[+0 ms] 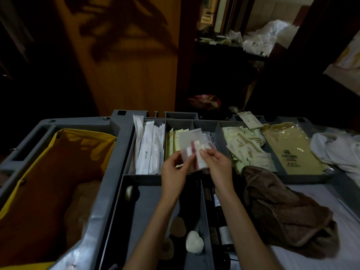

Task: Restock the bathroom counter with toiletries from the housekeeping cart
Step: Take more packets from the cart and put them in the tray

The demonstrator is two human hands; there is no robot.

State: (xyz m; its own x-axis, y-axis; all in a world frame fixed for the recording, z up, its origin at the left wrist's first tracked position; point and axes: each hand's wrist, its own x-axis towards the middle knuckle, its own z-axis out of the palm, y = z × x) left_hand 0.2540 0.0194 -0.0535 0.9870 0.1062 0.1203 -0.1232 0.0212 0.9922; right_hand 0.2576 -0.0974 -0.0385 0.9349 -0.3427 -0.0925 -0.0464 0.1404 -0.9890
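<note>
Here, front tray (144, 207): white heart-shaped soap (194, 244); dark bottles (224, 228) in the slot beside it.
Left hand (173, 172): fingers curled, pinching the striped sachets' (191, 151) left edge.
Right hand (218, 163): fingers pinching the same sachets, held just above the middle compartments of the cart (109, 191).
Beyond: long white packets (150, 147) left, cream sachets (245, 145) right.

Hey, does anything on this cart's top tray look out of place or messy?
Yes. One cream sachet lies tilted on the back rim of the tray, outside the compartments, and a crumpled brown towel slumps over its front right corner.
</note>
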